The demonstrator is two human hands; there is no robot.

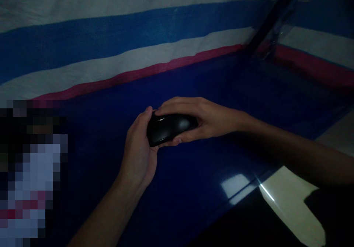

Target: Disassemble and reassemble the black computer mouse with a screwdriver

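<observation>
Both of my hands hold a small glossy black object (168, 128), shaped like a computer mouse, above a shiny dark blue surface (193, 188). My left hand (138, 155) grips its left end, thumb on top and fingers curled underneath. From the right, my right hand (199, 116) wraps over it, fingers across the top and thumb below. The scene is dim, so the object's details are hard to make out.
Behind the blue surface hangs a woven sheet (110, 37) with white, blue and red stripes. A dark bar (271, 18) slants down at the upper right. A pale floor patch (290, 202) shows at the lower right. The lower left is pixelated.
</observation>
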